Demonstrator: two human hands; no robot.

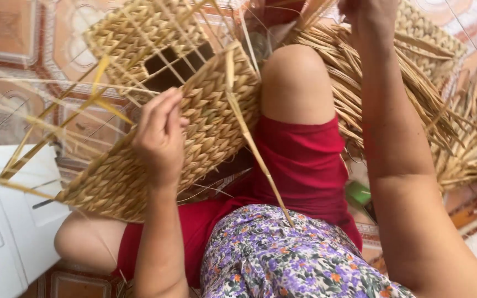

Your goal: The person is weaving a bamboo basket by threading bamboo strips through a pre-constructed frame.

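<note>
- The left hand [160,135] lies on the outer wall of a woven straw basket [205,127], fingers curled together and pressed against the weave near its upper edge.
- The basket rests tilted across the person's lap, left of the raised knee [296,83]; its dark opening shows at the far side, crossed by thin frame rods.
- Loose flat straw strands [252,146] stick out from the basket; one long strand runs from the rim down toward the near floral cloth.
- The right hand [368,16] is raised at the far top edge of the view, partly cut off; it appears closed around strands, but whether it pinches them cannot be told for sure.
- The right forearm runs from the near right corner up to that hand, passing in front of a heap of dried straw [443,116] lying on the floor at the right.
- The person wears red shorts [305,165] and a floral top [271,254] in purple and white.
- A white plastic object [6,221] sits at the near left, on the patterned tiled floor [12,33].
</note>
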